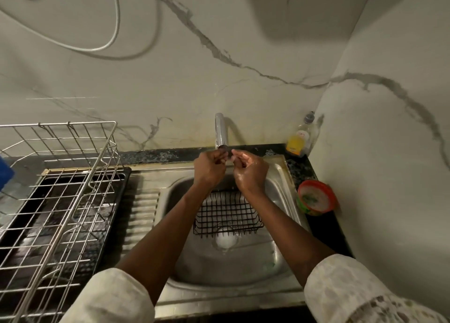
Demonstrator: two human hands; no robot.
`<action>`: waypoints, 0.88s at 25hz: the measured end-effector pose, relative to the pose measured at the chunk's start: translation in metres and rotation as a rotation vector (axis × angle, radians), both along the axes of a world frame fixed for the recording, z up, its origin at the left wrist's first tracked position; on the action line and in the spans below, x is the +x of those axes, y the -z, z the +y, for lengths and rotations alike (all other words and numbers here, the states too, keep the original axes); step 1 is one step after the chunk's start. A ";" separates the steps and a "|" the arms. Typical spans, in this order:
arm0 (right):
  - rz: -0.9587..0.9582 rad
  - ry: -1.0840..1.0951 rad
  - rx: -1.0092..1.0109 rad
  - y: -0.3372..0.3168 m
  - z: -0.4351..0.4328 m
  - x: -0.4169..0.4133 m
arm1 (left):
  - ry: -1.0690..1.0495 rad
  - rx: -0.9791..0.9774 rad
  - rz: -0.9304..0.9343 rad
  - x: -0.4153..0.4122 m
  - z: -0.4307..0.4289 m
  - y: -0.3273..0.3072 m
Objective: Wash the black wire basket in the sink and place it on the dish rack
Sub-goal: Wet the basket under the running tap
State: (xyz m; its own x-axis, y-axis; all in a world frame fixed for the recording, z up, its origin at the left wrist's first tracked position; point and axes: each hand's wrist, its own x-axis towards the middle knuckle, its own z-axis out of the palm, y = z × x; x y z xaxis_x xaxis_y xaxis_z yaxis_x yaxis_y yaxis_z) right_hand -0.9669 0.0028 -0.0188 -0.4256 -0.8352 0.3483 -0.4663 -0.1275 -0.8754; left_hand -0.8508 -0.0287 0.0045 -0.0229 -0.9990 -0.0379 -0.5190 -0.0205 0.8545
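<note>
Both hands are raised just beneath the tap (220,132). The left hand (210,168) curls its fingers right at the spout tip; I cannot tell whether they pinch it. The wet right hand (249,174) is curled beside it, holding nothing. Below the tap, the black wire basket (227,215) sits in the sink (219,269). The dish rack (60,200) stands to the tap's left.
</note>
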 end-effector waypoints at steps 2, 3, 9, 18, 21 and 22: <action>0.038 -0.016 -0.038 0.000 0.009 -0.003 | -0.030 -0.018 -0.013 0.004 0.008 -0.001; 0.060 -0.020 -0.060 0.002 0.014 -0.005 | -0.054 -0.015 -0.012 0.007 0.012 0.000; 0.102 0.008 -0.243 -0.007 0.033 -0.011 | -0.195 -0.271 -0.011 0.009 0.045 -0.014; 0.162 -0.281 0.416 0.042 0.033 -0.037 | -0.276 0.133 -0.034 0.000 0.045 0.004; 0.134 -0.291 0.401 0.046 0.022 -0.042 | -0.187 0.166 -0.075 -0.009 0.015 -0.011; 0.131 -0.297 0.401 0.048 0.019 -0.043 | -0.137 0.173 -0.126 -0.013 0.003 -0.014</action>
